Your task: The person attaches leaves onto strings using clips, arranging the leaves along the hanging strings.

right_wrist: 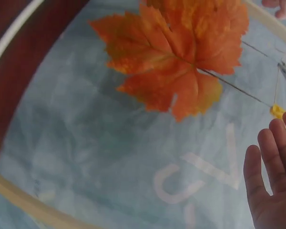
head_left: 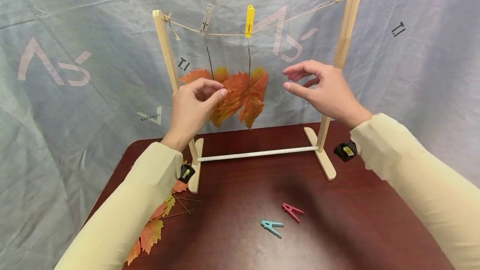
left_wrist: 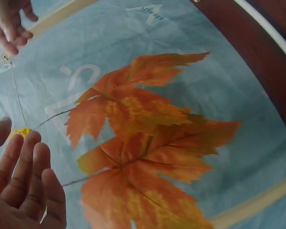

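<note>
Two orange artificial maple leaves hang by their stems from a string (head_left: 228, 34). A yellow clothespin (head_left: 249, 21) clips the front leaf (head_left: 245, 95), and a grey clothespin (head_left: 206, 20) clips the one behind (head_left: 195, 75), partly hidden. In the head view my left hand (head_left: 196, 103) overlaps the leaves' left side; its fingers are loosely bent and hold nothing, as the left wrist view also shows. To the right of the leaves, my right hand (head_left: 324, 88) hovers in the air by the right post, fingers relaxed and apart from the thumb.
A wooden frame with a left post (head_left: 165, 49), a right post (head_left: 346, 32) and a white crossbar (head_left: 258, 153) stands on the dark red table (head_left: 232, 203). Nearer lie a teal clothespin (head_left: 272, 227) and a red clothespin (head_left: 292, 211). More leaves (head_left: 151, 232) lie at left, partly behind my sleeve.
</note>
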